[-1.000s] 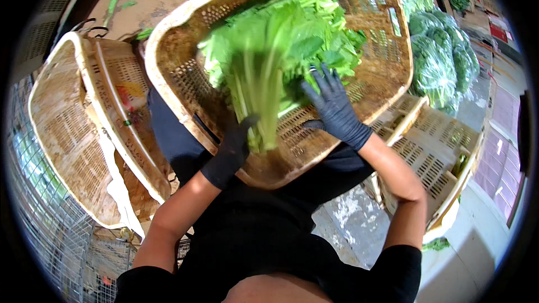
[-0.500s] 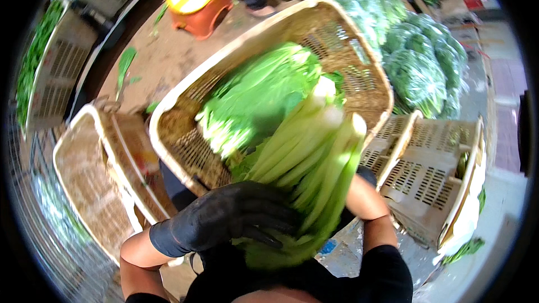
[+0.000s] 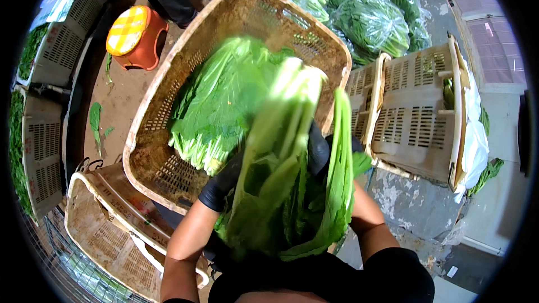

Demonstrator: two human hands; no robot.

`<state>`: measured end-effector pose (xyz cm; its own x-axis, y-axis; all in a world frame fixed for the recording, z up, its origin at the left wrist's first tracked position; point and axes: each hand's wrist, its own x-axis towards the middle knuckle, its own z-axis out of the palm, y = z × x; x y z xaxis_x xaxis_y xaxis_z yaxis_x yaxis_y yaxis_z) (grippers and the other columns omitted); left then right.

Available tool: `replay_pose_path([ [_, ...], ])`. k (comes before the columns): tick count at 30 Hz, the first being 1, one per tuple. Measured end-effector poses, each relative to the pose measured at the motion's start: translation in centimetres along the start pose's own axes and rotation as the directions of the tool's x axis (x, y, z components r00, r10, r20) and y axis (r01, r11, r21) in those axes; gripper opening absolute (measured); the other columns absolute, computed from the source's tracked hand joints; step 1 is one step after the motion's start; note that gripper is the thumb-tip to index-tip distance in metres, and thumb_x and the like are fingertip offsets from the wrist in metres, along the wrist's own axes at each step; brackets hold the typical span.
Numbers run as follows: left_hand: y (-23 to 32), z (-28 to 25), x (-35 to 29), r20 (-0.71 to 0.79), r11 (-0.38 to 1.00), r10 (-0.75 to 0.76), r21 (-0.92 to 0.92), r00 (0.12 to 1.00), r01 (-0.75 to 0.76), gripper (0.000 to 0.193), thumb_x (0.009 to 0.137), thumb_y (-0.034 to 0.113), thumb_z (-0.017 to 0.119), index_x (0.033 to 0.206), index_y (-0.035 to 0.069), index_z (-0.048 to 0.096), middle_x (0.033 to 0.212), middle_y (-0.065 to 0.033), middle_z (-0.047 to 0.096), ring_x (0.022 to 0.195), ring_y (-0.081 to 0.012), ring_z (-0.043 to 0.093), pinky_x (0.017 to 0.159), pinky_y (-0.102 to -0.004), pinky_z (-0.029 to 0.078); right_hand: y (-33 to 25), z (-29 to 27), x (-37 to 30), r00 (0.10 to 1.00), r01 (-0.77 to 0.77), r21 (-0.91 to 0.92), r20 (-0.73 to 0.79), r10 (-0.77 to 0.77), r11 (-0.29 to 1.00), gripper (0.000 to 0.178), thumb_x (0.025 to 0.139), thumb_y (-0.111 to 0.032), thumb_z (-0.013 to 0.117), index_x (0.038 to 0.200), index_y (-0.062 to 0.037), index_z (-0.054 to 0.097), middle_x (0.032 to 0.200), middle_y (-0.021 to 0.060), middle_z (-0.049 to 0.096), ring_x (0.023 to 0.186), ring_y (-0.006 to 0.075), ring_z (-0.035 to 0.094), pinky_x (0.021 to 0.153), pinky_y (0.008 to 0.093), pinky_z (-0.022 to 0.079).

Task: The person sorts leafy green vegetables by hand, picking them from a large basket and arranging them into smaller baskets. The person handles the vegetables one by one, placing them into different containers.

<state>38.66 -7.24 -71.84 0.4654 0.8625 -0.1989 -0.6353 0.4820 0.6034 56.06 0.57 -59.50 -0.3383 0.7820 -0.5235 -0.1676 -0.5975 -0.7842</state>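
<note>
Left hand (image 3: 223, 186) and right hand (image 3: 319, 150) seemingly gather a leafy bunch (image 3: 264, 151) at five o'clock from the basket (image 3: 320, 50) — whether fingers clamp, I cannot tell — next likely calling for aligned stalks (image 3: 300, 81).

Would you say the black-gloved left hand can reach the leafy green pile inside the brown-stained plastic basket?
Probably yes: the left hand sits beside the leafy green pile, nothing visible between them, though a pale-stemmed green bunch hides its fingers.

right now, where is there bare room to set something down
Brown floor between the stool, loose leaf and basket; grey floor below the right crate. Crowded: greens fill the basket's middle, the held bunch covers part of its near edge, bagged greens lie beyond.
</note>
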Motion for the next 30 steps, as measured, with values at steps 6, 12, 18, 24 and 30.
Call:
replay_pose_path([
  [6, -2.3, -0.7, -0.4, 0.154, 0.98, -0.004, -0.198, 0.988, 0.035, 0.059, 0.09, 0.03, 0.053, 0.138, 0.003, 0.032, 0.135, -0.0127, 0.044, 0.121, -0.0228, 0.045, 0.1, -0.0354, 0.038, 3.1, -2.8, -4.5, 0.987, -0.027, 0.071, -0.157, 0.038, 0.997, 0.047, 0.093, -0.033, 0.047, 0.129, -0.0025, 0.044, 0.119, 0.0097, 0.053, 0.104, 0.0216, 0.053, 0.089, 0.0295, 0.04],
  [12, -7.8, 0.4, 0.4, -0.139, 0.903, -0.43, -0.075, 0.892, 0.423, 0.045, 0.09, 0.024, 0.054, 0.129, 0.003, 0.045, 0.119, -0.0079, 0.056, 0.103, -0.0147, 0.055, 0.087, -0.0272, 0.045, 10.0, -6.4, -17.0, 0.898, -0.216, 0.136, -0.361, 0.251, 0.967, 0.044, 0.096, -0.021, 0.043, 0.135, -0.0022, 0.037, 0.13, 0.0078, 0.047, 0.116, 0.0197, 0.045, 0.101, 0.0305, 0.03],
  [18, -7.7, 2.1, 1.2, -0.057, 0.882, -0.469, -0.089, 0.882, 0.463, 0.056, 0.085, 0.028, 0.057, 0.132, 0.003, 0.041, 0.118, -0.0094, 0.056, 0.103, -0.0166, 0.056, 0.086, -0.0299, 0.046, -1.0, -15.9, -22.7, 0.773, -0.385, -0.463, -0.634, 0.006, 0.799, 0.031, 0.094, -0.021, 0.046, 0.114, -0.0002, 0.056, 0.105, 0.0135, 0.062, 0.098, 0.0149, 0.057, 0.076, 0.0299, 0.049],
  [24, -10.2, 1.6, 2.6, 0.044, 0.942, -0.333, 0.054, 0.942, 0.33, 0.058, 0.086, 0.03, 0.056, 0.135, 0.004, 0.037, 0.121, -0.0083, 0.054, 0.105, -0.0172, 0.055, 0.088, -0.0301, 0.045, -0.8, -15.8, -9.3, 0.933, 0.074, -0.918, -0.074, -0.352, 0.39, 0.055, 0.089, -0.036, 0.053, 0.126, 0.0031, 0.043, 0.115, 0.0195, 0.053, 0.109, 0.0312, 0.05, 0.097, 0.0376, 0.036],
  [30, -7.5, 3.8, -0.5, 0.109, 0.773, -0.418, -0.479, 0.902, 0.416, 0.053, 0.092, 0.036, 0.05, 0.134, 0.005, 0.041, 0.129, -0.0115, 0.049, 0.111, -0.0197, 0.053, 0.096, -0.0345, 0.044, 4.0, -3.9, -12.4, 0.963, -0.072, -0.889, -0.18, -0.201, 0.453, 0.079, 0.081, -0.026, 0.067, 0.14, -0.0007, 0.022, 0.143, 0.0266, 0.021, 0.134, 0.0406, 0.02, 0.109, 0.0446, 0.018],
])
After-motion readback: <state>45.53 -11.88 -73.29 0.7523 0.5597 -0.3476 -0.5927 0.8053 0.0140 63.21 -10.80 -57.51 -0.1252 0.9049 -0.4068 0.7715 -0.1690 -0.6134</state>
